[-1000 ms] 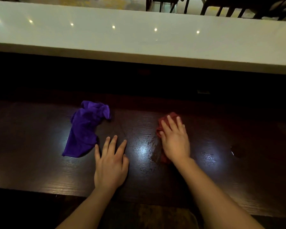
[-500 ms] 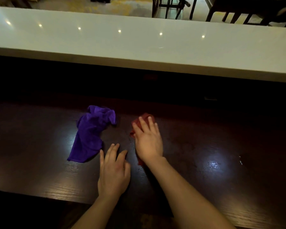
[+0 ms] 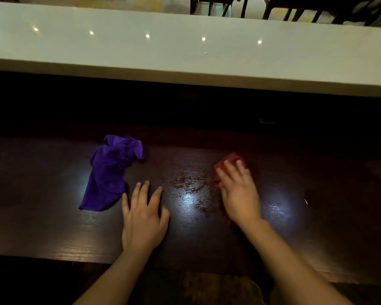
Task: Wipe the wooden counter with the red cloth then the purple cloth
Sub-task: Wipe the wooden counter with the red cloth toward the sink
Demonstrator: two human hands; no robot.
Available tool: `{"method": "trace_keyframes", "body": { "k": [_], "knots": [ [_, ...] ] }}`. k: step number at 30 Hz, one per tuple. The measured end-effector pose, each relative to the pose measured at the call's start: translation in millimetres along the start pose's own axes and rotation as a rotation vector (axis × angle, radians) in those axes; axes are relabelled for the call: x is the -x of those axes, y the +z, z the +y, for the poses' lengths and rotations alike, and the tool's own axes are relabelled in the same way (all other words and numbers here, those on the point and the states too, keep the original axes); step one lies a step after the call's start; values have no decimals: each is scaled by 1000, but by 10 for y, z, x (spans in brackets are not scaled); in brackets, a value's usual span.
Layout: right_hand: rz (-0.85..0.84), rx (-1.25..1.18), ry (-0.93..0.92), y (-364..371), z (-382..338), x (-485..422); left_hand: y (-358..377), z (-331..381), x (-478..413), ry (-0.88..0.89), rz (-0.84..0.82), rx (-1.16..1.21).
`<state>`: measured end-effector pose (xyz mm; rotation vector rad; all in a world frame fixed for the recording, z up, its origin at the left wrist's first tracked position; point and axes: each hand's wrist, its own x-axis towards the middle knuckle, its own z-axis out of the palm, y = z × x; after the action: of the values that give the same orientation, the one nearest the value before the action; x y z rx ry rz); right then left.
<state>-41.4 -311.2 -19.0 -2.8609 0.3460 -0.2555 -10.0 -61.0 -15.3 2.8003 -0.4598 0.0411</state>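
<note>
The dark wooden counter (image 3: 42,216) runs across the lower half of the view. My right hand (image 3: 238,192) presses flat on the red cloth (image 3: 224,162), most of which is hidden under the palm. A crumpled purple cloth (image 3: 110,172) lies loose on the counter to the left. Beside the purple cloth's lower corner, my left hand (image 3: 143,219) rests flat on the wood with fingers spread, holding nothing. A wet, speckled patch (image 3: 191,190) glistens between my two hands.
A raised white bar top (image 3: 185,56) with light reflections runs along the far side, above a dark recess. Chair legs (image 3: 218,7) stand beyond it. The counter's near edge (image 3: 53,258) crosses below my left wrist.
My right hand slid the red cloth left toward my left hand, then back out to the right, leaving a wet streak. My left hand stayed in place.
</note>
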Motion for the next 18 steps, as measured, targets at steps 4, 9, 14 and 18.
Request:
{"method": "trace_keyframes", "body": {
  "k": [4,9,14,18],
  "knots": [
    [-97,-4,-364,96,-319,870,1,14,-3,-9,-19,-5],
    [-16,5,-101,-153,347,571,5,10,-5,53,-24,-25],
    [-9,15,8,-37,-117,328,13,28,19,160,-61,-44],
    [-87,34,-368,46,-257,855,-9,16,22,161,-92,-72]
  ]
}}
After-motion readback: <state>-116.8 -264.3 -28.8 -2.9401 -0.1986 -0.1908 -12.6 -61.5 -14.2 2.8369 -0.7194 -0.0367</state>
